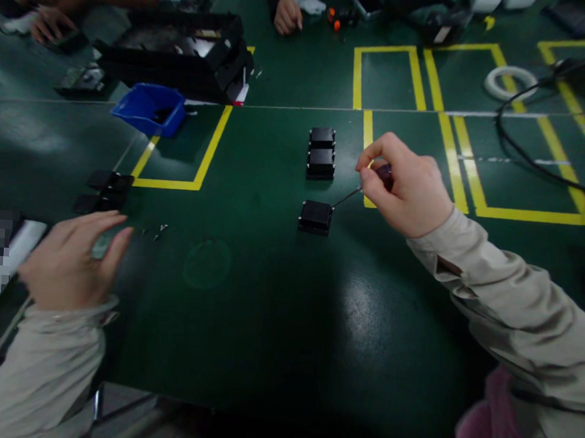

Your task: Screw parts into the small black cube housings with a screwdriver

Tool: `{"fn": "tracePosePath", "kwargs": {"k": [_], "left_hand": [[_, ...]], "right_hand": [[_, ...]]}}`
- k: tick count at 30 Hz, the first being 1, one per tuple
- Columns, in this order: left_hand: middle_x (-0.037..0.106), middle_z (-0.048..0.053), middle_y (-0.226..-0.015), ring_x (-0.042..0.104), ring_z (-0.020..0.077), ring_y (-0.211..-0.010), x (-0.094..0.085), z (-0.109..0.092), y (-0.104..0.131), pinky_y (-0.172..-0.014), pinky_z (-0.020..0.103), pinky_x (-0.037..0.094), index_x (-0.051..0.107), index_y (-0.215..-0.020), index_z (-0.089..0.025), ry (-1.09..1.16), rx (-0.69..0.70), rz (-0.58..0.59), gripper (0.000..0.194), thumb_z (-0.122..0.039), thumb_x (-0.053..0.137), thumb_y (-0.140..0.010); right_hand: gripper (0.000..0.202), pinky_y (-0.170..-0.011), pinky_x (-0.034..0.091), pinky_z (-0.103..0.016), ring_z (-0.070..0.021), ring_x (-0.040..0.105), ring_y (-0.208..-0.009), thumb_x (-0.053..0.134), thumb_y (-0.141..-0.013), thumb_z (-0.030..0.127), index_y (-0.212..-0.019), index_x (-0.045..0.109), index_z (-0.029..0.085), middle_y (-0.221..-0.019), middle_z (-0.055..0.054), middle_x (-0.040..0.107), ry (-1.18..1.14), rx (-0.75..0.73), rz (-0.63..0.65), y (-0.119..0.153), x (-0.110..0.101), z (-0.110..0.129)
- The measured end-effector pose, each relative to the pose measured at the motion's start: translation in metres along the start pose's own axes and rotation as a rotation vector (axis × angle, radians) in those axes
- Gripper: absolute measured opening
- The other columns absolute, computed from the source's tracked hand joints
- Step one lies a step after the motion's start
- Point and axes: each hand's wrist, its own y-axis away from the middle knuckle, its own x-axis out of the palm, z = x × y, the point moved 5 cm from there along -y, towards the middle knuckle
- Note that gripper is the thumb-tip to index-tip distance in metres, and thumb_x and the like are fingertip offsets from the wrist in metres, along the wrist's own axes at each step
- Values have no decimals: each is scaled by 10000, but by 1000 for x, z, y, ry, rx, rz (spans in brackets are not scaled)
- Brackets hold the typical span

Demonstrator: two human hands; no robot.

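My right hand (405, 183) is closed round the handle of a screwdriver (348, 197). Its thin shaft points left and down, the tip at the right edge of a small black box (316, 215). Beyond that box, two similar black boxes (321, 155) stand in a row with small bright bits at their sides. My left hand (77, 254) is over the table at the left, thumb apart from the fingers, with nothing visible in it. Close to it lie several tiny screws (161, 230) and a group of black parts (103, 191).
A blue bin (150, 107) holds dark pieces, in front of stacked black trays (178, 54). Yellow tape (212, 148) marks rectangles on the green table. At the right are a white tape roll (511, 83) and a black cable (532, 156). Other people's hands (288, 15) show at the far side.
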Motion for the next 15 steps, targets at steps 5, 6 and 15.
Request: {"fn": "tracePosePath", "kwargs": {"k": [5,6,15], "left_hand": [[575,37,-1338,558,215,-1222,22,-132,-39,-1076,401,436,522,-1313,-260,81,458,33,413,-335,596,-914],[576,45,-1336,559,219,-1224,28,-153,-44,-1075,401,439,514,-1325,-257,155,523,49,426,-341,592,-915],[511,108,-1407,500,257,-1281,97,-240,-66,-1060,420,422,396,-1428,-192,225,814,283,562,-335,580,-917]], "right_hand": [[129,-609,431,-320,-156,544,-526,482,-831,237,-924,571,238,-604,18,561,4,-7,24,-2,5,-1],[124,-609,432,-314,-152,544,-527,484,-833,237,-923,569,243,-605,21,563,1,-6,23,-2,5,-2],[119,-593,439,-304,-154,548,-533,484,-829,230,-919,561,246,-611,21,575,-10,-8,35,-5,6,-1]]}}
